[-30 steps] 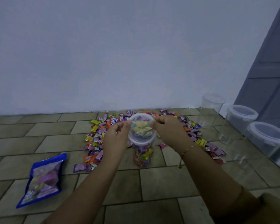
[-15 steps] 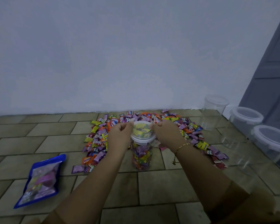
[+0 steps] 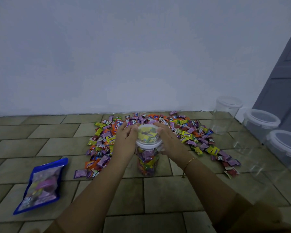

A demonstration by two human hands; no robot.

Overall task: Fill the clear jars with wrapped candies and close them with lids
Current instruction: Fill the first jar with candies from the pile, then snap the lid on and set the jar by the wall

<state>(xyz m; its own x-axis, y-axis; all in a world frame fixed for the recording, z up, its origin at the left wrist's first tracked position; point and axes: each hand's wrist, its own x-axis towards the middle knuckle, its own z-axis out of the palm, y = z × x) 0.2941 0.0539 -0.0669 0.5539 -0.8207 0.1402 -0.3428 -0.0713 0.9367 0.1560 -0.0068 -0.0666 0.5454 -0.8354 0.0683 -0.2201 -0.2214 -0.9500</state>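
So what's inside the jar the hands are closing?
The jar is packed nearly to the top with wrapped candies in purple, yellow and orange. The lid and both hands hide parts of the rim, and candies deep in the middle cannot be seen.

Jar (image 3: 147, 163) before candies (image 3: 188, 132); bag (image 3: 40, 185) left.

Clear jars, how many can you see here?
4. One candy-filled jar stands between the hands, lid on. Three empty jars sit at right: far jar by the wall, middle jar, near jar cut by the frame edge; more may be hidden.
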